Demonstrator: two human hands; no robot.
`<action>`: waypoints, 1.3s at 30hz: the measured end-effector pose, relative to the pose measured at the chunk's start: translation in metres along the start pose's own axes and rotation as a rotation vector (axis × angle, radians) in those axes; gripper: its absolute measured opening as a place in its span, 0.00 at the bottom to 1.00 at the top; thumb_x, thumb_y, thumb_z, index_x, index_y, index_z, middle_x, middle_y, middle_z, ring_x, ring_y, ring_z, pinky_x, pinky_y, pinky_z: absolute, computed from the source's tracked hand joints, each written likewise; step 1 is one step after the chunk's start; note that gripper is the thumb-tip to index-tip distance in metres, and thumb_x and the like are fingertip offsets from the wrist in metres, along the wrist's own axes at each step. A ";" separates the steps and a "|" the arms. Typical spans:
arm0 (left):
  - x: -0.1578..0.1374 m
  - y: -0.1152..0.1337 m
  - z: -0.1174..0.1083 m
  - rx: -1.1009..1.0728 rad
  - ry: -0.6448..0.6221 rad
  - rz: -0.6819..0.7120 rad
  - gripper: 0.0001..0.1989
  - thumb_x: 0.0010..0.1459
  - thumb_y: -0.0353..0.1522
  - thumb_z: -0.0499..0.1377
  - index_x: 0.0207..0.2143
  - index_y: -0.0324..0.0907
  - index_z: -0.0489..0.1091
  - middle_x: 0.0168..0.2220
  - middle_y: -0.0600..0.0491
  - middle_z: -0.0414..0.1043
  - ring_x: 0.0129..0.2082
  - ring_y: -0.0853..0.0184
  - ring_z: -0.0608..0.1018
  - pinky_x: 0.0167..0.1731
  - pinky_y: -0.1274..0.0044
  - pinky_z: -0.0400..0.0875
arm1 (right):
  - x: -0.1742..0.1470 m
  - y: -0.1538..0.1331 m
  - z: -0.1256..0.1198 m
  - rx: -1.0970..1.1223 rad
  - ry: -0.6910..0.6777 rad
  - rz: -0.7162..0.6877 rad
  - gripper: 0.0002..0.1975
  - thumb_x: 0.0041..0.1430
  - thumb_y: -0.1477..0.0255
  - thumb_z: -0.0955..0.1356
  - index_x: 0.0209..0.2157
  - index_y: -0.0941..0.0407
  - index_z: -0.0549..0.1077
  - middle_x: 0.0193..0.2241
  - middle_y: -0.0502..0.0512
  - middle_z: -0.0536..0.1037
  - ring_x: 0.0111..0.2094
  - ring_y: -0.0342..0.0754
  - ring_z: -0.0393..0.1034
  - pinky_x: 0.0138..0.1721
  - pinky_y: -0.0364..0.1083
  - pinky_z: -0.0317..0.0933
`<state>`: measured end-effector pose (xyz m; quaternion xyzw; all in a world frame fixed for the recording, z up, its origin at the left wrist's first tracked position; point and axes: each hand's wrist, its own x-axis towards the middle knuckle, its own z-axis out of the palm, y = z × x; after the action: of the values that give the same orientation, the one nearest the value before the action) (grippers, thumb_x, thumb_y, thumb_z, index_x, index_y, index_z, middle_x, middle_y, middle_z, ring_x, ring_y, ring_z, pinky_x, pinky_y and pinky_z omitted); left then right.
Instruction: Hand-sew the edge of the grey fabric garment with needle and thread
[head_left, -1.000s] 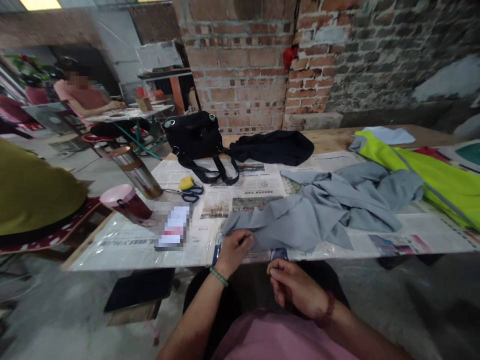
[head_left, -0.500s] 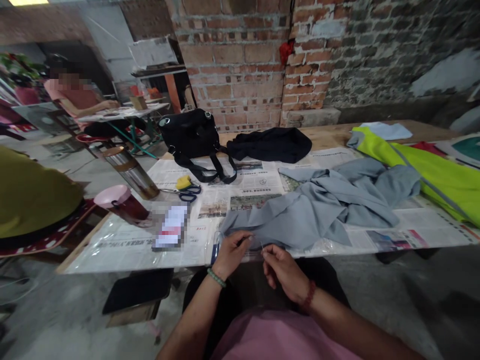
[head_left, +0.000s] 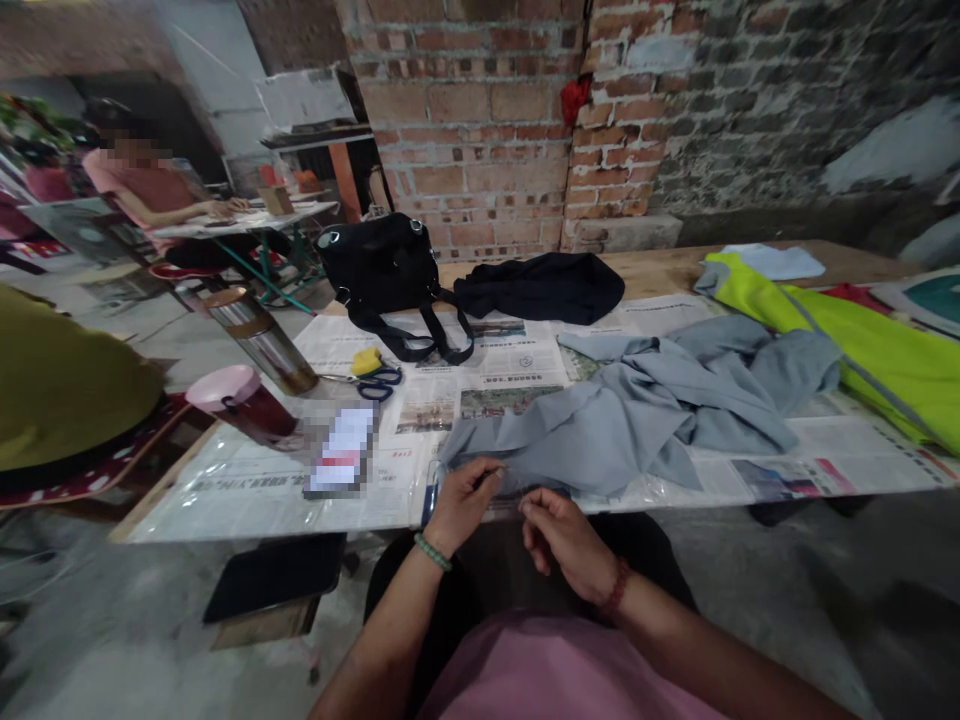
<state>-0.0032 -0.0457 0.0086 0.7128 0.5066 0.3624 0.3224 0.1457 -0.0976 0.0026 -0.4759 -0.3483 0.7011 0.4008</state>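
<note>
My left hand (head_left: 466,500), a green bead bracelet at its wrist, is closed in a pinch at the table's near edge; whatever lies between its fingertips is too small to make out. To its right, my right hand (head_left: 562,535) is also pinched closed, with a red bracelet behind it. A thin sliver like a needle is at its fingertips, barely visible now. The two hands are a short gap apart, above my lap. Just beyond them spreads a crumpled grey cloth garment (head_left: 600,430), its near edge close to my left fingers.
Newspaper under clear plastic covers the table (head_left: 247,505). At left are a phone (head_left: 345,450), a pink-lidded cup (head_left: 244,405), a steel flask (head_left: 262,340) and scissors (head_left: 379,382). Behind lie a black bag (head_left: 382,270), dark cloth (head_left: 540,287) and a yellow vest (head_left: 847,345). Other people sit left.
Both hands stay nearly in place. The thin sliver at my right fingertips showed upright before and is now hard to see. The seated person at the back left has shifted their hands slightly.
</note>
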 end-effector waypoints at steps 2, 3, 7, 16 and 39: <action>0.000 0.000 -0.001 -0.009 -0.010 0.003 0.09 0.53 0.32 0.53 0.32 0.40 0.71 0.28 0.54 0.73 0.29 0.70 0.73 0.32 0.79 0.67 | 0.003 0.000 0.001 -0.002 0.006 -0.005 0.14 0.48 0.60 0.63 0.29 0.56 0.61 0.13 0.40 0.65 0.08 0.35 0.54 0.08 0.35 0.45; -0.001 0.000 -0.001 -0.015 -0.015 0.003 0.09 0.53 0.32 0.53 0.31 0.40 0.72 0.28 0.54 0.73 0.29 0.70 0.73 0.32 0.79 0.68 | 0.004 0.000 0.001 -0.001 0.010 -0.007 0.14 0.48 0.60 0.63 0.29 0.56 0.61 0.13 0.40 0.65 0.08 0.35 0.54 0.08 0.36 0.45; -0.001 0.000 -0.001 -0.047 -0.055 -0.034 0.08 0.49 0.32 0.57 0.32 0.40 0.73 0.29 0.53 0.75 0.30 0.68 0.74 0.32 0.78 0.69 | 0.008 0.002 0.002 -0.004 0.021 -0.017 0.14 0.48 0.60 0.64 0.29 0.57 0.61 0.13 0.41 0.66 0.08 0.35 0.54 0.08 0.36 0.46; -0.002 -0.005 0.000 -0.097 -0.107 0.033 0.06 0.48 0.28 0.58 0.29 0.42 0.75 0.28 0.53 0.76 0.30 0.67 0.76 0.32 0.77 0.70 | 0.015 0.001 0.009 -0.021 0.088 -0.028 0.12 0.47 0.63 0.63 0.28 0.56 0.60 0.13 0.41 0.65 0.08 0.34 0.55 0.07 0.34 0.44; -0.007 -0.009 0.004 -0.010 -0.033 0.122 0.08 0.49 0.25 0.56 0.29 0.42 0.74 0.29 0.52 0.75 0.32 0.67 0.75 0.35 0.76 0.69 | 0.049 -0.058 -0.035 -1.018 -0.125 -0.483 0.12 0.52 0.69 0.63 0.25 0.57 0.77 0.26 0.54 0.76 0.30 0.45 0.68 0.34 0.43 0.58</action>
<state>-0.0059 -0.0506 -0.0019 0.7465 0.4551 0.3722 0.3115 0.1812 -0.0250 0.0238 -0.4736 -0.7644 0.3599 0.2485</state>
